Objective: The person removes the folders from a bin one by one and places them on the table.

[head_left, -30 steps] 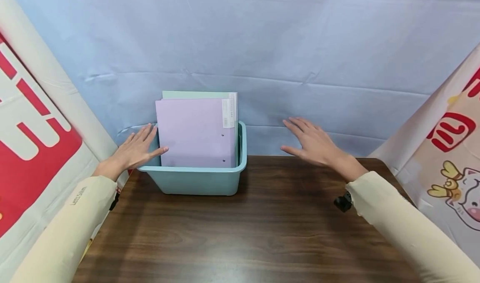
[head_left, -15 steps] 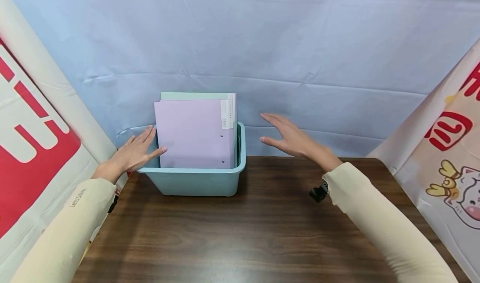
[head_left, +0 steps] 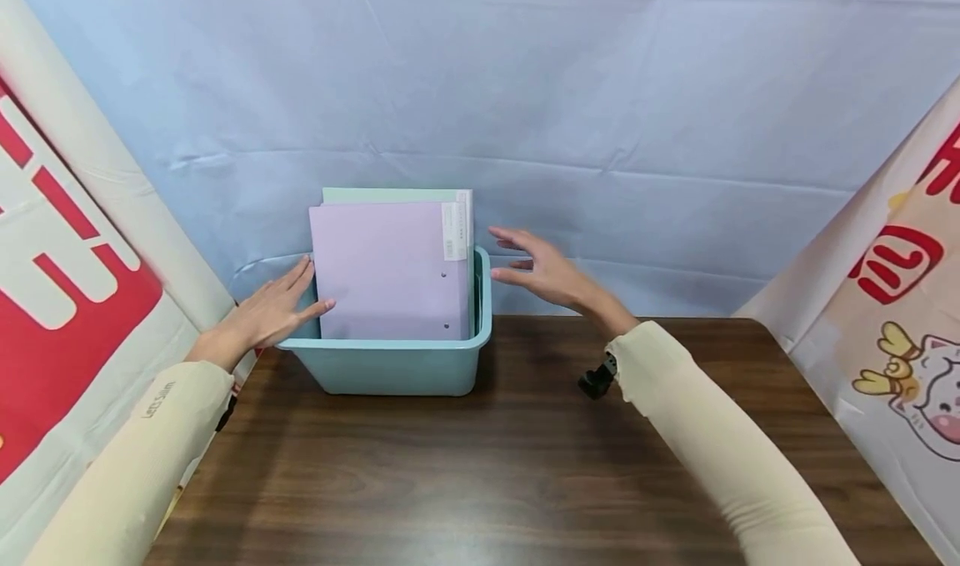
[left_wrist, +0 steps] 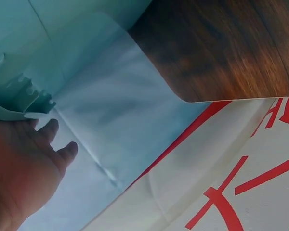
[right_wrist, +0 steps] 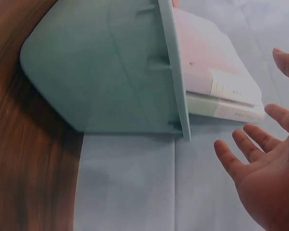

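Observation:
A light blue plastic bin (head_left: 397, 370) stands on the table, with a purple binder (head_left: 382, 274) upright in it. Behind that rises a mint green binder (head_left: 390, 194), mostly hidden. My left hand (head_left: 262, 312) lies at the bin's left rim, fingers extended toward the binders' left edge and thumb reaching across the front of the purple one. In the left wrist view, the fingers are right at the rim. My right hand (head_left: 547, 272) is in the air just right of the bin, fingers apart and loosely bent, holding nothing. The right wrist view shows a gap between its fingertips and the binders.
The dark wooden table (head_left: 525, 466) stretches in front of and right of the bin. A pale blue cloth (head_left: 562, 91) hangs close behind it. Printed banners close off the left (head_left: 67, 283) and right (head_left: 900, 324) sides.
My right hand has moved left from over the right part of the table to beside the bin, its fingers bending a little. The left hand, bin and binders have stayed in place.

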A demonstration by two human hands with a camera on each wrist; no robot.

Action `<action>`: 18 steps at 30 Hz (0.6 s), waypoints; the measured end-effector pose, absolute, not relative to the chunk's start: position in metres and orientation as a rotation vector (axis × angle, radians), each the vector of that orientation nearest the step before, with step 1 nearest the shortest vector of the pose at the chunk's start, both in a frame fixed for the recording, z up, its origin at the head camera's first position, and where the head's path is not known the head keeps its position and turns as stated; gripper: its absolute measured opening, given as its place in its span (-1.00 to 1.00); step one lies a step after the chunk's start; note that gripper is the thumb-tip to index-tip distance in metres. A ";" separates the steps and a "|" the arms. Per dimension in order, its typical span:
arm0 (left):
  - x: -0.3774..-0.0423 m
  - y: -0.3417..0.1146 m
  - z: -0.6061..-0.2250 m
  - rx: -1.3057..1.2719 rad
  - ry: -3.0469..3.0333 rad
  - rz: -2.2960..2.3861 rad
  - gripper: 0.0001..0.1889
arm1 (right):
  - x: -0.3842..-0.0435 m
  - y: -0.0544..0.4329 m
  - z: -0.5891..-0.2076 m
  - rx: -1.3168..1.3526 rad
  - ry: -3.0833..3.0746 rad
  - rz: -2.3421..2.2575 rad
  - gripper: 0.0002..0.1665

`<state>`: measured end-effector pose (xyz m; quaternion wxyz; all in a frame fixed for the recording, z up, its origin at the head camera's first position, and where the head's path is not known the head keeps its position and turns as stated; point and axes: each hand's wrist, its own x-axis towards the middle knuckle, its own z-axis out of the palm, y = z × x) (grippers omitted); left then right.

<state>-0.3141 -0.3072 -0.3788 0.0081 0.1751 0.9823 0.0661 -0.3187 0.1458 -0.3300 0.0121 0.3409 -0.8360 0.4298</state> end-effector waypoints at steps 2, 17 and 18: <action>-0.314 -0.307 -0.380 0.530 3.058 0.227 -0.08 | -0.314 0.140 -0.327 1.065 -2.582 1.428 -0.22; -0.314 -0.310 -0.385 0.474 3.023 0.366 -0.07 | -0.305 0.108 -0.314 1.054 -2.531 1.602 -0.13; -0.314 -0.310 -0.385 0.478 3.016 0.391 -0.08 | -0.306 0.107 -0.314 1.046 -2.529 1.605 -0.13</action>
